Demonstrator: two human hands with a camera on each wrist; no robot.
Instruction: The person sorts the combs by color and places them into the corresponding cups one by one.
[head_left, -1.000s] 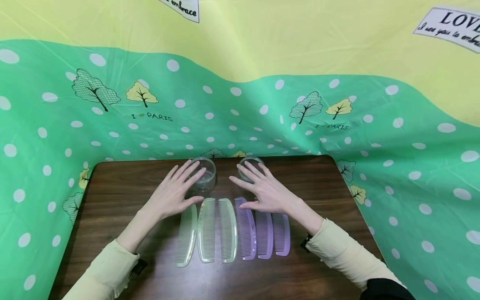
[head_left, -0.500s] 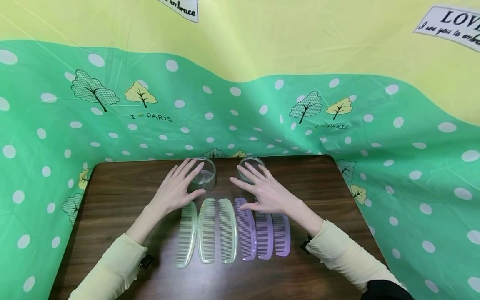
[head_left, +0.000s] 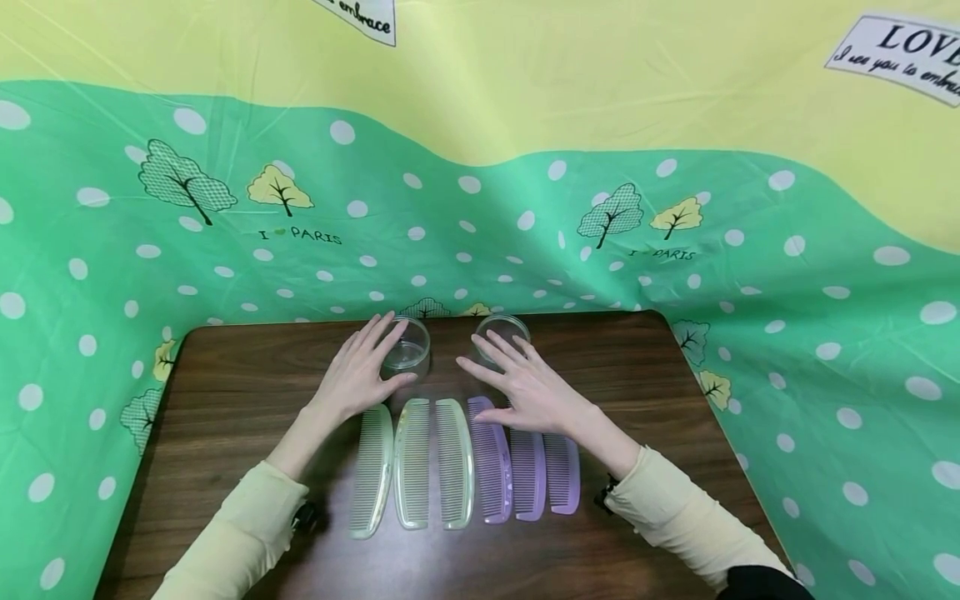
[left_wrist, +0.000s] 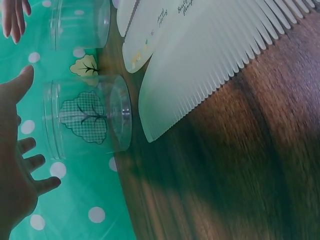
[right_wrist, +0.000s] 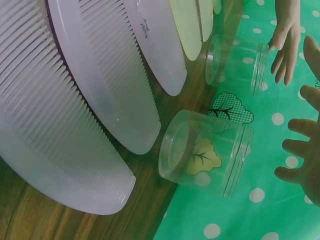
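Two clear plastic jars stand at the table's far edge, the left jar and the right jar. My left hand hovers with spread fingers just beside the left jar, a small gap showing in the left wrist view. My right hand is spread in front of the right jar, not gripping it, its heel above the purple combs. Three pale translucent combs and three purple combs lie side by side nearer to me.
The dark wooden table is ringed by a green dotted cloth that rises behind and at both sides. Bare wood lies left of my left forearm and right of the purple combs.
Both hands have crept a little forward toward the jars. The left hand's fingers now lie closer along the left jar. The combs and jars have not moved.
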